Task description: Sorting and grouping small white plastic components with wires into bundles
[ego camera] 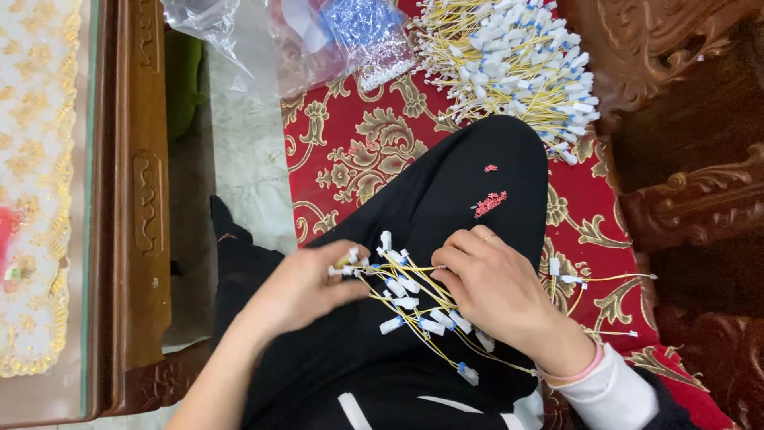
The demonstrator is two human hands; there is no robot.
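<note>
While you sit on the red cushion point(350, 151), your left hand point(298, 287) pinches a few yellow wires point(414, 299) by their white plugs, fingers curled. Your right hand point(489, 283) is half-closed, fingertips pressing the same bunch on your lap. Way bigger pile point(509, 60) sits up ahead, next to a plastic bag point(263, 40).

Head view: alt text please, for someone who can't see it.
Both hands, left and right, hold a bundle of yellow wires with white connectors on a lap in black trousers. A bigger wire pile lies ahead on the red cushion.
</note>
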